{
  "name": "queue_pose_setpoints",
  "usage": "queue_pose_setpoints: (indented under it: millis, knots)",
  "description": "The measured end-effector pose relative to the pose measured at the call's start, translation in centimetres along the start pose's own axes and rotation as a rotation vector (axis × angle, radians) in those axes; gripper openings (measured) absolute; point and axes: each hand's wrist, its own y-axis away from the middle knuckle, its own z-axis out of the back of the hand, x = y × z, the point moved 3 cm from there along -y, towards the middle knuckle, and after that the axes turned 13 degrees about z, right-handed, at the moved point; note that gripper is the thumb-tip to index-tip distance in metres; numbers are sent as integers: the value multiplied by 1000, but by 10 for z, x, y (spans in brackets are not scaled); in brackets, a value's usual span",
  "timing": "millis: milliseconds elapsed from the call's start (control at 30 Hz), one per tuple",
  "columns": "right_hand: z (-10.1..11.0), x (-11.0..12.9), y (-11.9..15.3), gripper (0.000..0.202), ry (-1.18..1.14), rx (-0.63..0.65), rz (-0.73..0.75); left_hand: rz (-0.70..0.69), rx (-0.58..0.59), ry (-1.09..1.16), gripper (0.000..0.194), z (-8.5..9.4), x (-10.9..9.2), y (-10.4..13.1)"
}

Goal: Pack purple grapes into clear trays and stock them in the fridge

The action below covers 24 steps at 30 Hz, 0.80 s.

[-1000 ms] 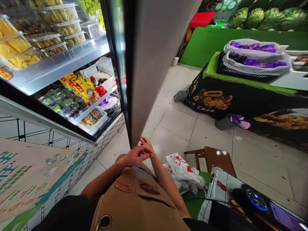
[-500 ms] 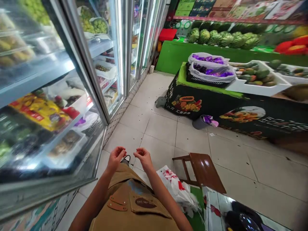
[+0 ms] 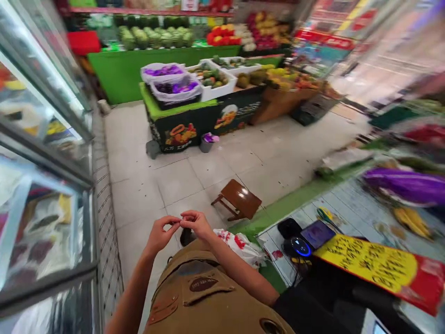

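In front of my brown apron (image 3: 201,306), both hands meet at the fingertips. My left hand (image 3: 162,235) is closed in a pinch, thumb against fingers. Touching it, my right hand (image 3: 198,225) pinches too. Whatever lies between the fingertips, if anything, is too small to make out. A dark shoe (image 3: 187,236) shows on the floor just below the hands. Beside my right forearm lies a white plastic bag with red print (image 3: 239,245).
Glass-door fridges (image 3: 93,199) line the left. Ahead stand a brown wooden stool (image 3: 239,198), a small grey bin (image 3: 206,145) and a fruit display stand (image 3: 181,120). On the right, a counter (image 3: 278,236) carries a yellow-and-red sign (image 3: 368,262) and a round black device (image 3: 298,247).
My hands, apart before, have come together at the fingertips. The view has swung right, away from the fridges, bringing the counter and the shop's far side into sight.
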Motion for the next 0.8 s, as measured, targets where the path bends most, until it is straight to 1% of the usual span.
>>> queue_pose_setpoints:
  millis: [33,100,200,267,367,500,567,633,733,800]
  knots:
    - [17,9,-18,48,-20,-52,30,-27,63,-48,20,-9,-13,-33]
    - [58,32,-55,48,-44,-162,119,-100,192,-140,15,-38,-43,-102]
    - [128,81,-112,45,-32,-298,282,-217,341,-225,10,-93,-93,-204]
    - [171,116,-148,43,-11,-341,360,-271,388,-252,9,-130,-124,-265]
    - [228,166,-197,41,-4,-372,407,-306,433,-283,8,-179,-165,-343]
    - [296,219,-249,43,16,-452,424,-332,517,-307,10,-239,-213,-429]
    - [329,240,-270,44,51,-510,425,-348,575,-322,11,-273,-233,-469]
    - [364,257,-292,43,108,-590,431,-361,625,-320,14,-309,-248,-512]
    - [423,276,-333,35,267,-724,453,-419,668,-333,18,-367,-258,-584]
    - [463,288,-368,31,375,-790,474,-487,675,-374,18,-406,-261,-638]
